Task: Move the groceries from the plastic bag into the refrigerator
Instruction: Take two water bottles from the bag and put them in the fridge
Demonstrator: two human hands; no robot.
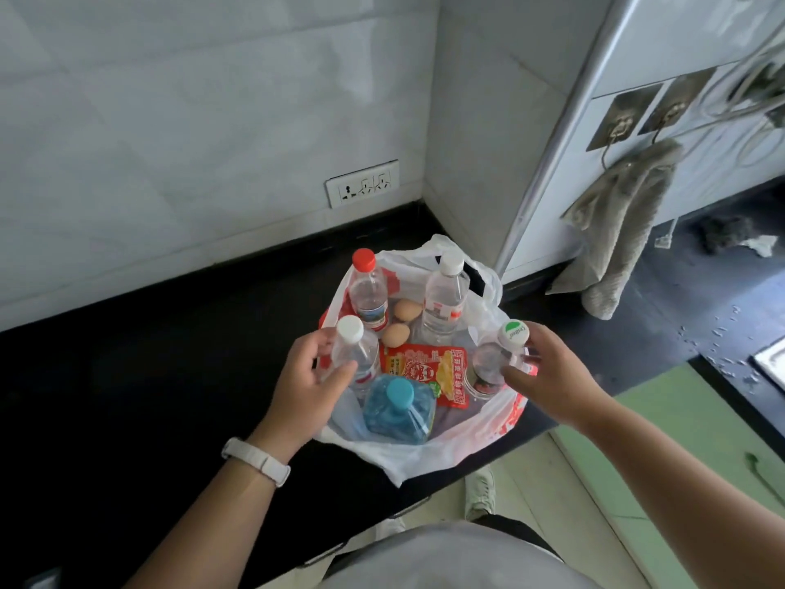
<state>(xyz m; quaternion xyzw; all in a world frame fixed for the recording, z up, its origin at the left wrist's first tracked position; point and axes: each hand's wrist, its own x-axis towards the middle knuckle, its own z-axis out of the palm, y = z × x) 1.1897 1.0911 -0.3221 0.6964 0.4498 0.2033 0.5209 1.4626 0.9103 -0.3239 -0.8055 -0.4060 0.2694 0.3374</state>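
Both stood upright in the bag [424,452] on the counter [170,376]: the left grip [310,376] clasped the white-cap bottle [354,354] at the bag's left edge, the right grip [548,371] the green-cap bottle [495,363] opposite.

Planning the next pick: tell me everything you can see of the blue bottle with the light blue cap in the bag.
The blue bottle is blue-tinted clear plastic with squarish shoulders and a light blue cap screwed on. It stands roughly upright in the plastic bag, at its near edge, seen from above. The white-capped bottle gripped by the left hand stands close on its left; the red packet lies just behind it. Nothing grips it. Label and base are hidden.
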